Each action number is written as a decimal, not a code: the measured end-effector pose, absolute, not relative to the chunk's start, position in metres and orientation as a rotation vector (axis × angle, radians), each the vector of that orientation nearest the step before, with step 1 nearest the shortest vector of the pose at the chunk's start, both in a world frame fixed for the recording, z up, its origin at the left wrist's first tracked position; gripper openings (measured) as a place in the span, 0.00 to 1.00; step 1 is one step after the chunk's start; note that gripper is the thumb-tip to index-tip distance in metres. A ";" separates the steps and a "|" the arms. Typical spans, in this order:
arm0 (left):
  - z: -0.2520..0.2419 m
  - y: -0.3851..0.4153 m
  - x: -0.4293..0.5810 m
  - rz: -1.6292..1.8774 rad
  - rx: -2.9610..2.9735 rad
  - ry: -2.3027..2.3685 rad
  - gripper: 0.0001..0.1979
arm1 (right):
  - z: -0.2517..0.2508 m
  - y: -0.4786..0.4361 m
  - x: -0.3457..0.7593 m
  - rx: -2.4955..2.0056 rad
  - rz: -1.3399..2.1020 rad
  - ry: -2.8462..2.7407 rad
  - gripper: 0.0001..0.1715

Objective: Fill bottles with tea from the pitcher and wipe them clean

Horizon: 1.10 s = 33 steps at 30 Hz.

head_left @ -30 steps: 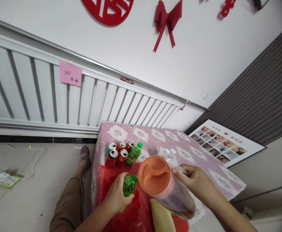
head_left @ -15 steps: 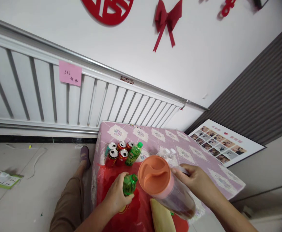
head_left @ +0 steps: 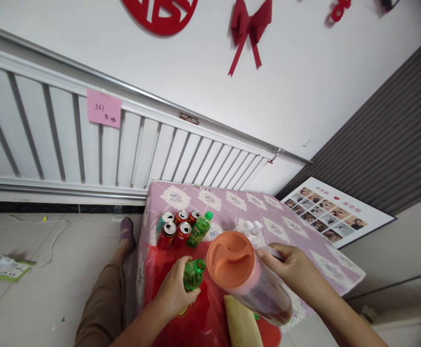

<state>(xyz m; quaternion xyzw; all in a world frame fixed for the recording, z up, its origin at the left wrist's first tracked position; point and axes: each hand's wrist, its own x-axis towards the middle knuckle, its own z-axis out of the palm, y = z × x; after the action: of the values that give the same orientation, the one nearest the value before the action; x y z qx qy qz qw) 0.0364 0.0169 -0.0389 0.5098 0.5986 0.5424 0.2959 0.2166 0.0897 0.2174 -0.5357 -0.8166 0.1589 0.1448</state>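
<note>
Green bottle (head_left: pixel 194 278), its base hidden, perhaps by the left fingers (head_left: pixel 192 296).

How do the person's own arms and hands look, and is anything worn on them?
The left hand and the right hand wear no visible glove. The left forearm and the right forearm are bare up to the picture's edge, with no sleeve in view. I see no watch, bracelet, cable or marking on them; the hidden parts I cannot judge.
</note>
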 end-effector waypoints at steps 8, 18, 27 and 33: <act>-0.040 0.017 0.036 1.446 1.347 1.590 0.37 | 0.218 0.091 0.215 -1.499 0.448 -2.359 0.27; -0.039 0.017 0.037 1.426 1.361 1.596 0.36 | 0.219 0.091 0.215 -1.555 0.471 -2.364 0.27; -0.038 0.017 0.037 1.446 1.354 1.592 0.37 | 0.219 0.092 0.216 -1.505 0.422 -2.391 0.27; -0.041 0.017 0.036 1.458 1.348 1.587 0.36 | 0.219 0.092 0.217 -1.481 0.423 -2.383 0.27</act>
<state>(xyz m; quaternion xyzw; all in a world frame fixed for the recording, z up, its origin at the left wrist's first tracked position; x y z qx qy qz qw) 0.0364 0.0174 -0.0409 0.5068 0.5964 0.5479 0.2955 0.2169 0.0915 0.2190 -0.5159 -0.8301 0.1473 0.1518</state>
